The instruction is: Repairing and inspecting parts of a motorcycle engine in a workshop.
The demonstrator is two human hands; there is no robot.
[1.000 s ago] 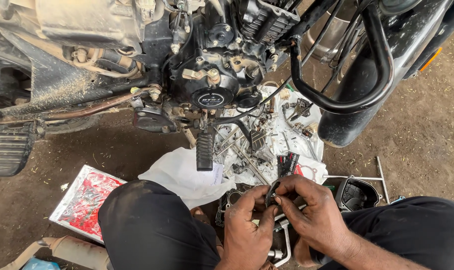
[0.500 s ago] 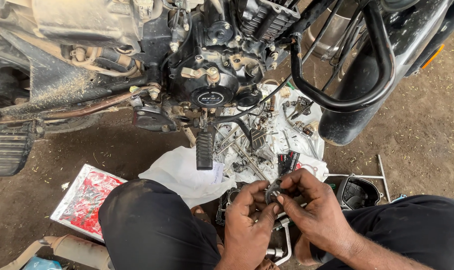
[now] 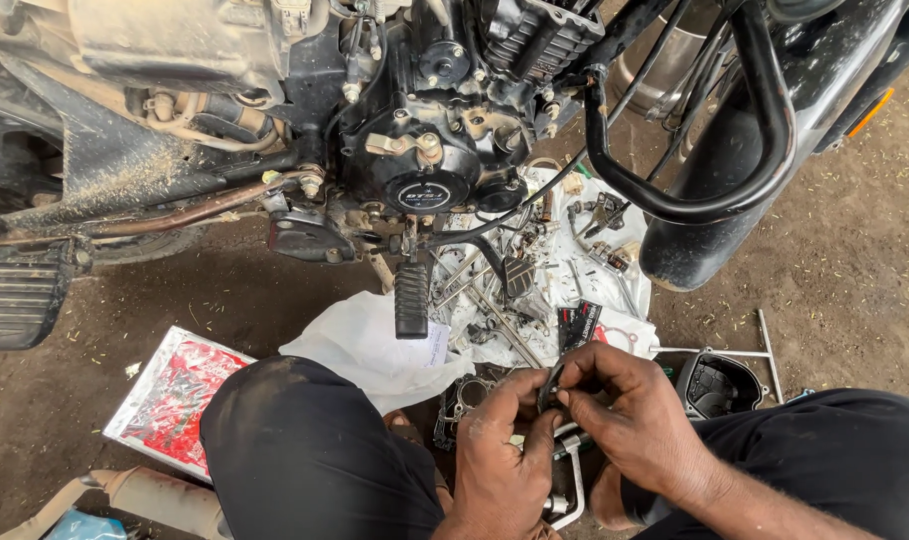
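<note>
Low centre of the frame, both hands pinch one small dark metal part (image 3: 551, 383) between them. The left hand (image 3: 499, 455) comes up from below, its fingers curled shut on it; the right hand (image 3: 629, 410) closes on it from the right. The part's long axis is too hidden to tell.

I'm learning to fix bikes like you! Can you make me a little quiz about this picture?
1. True or false: both hands pinch one small dark part.
2. What colour is the flat packet on the ground: A red, B green, C blue?
3. What does the motorcycle engine stand over?

Key
1. True: left hand and right hand meet on the small dark part.
2. A, the red packet.
3. The engine stands over a white cloth strewn with parts.
</note>
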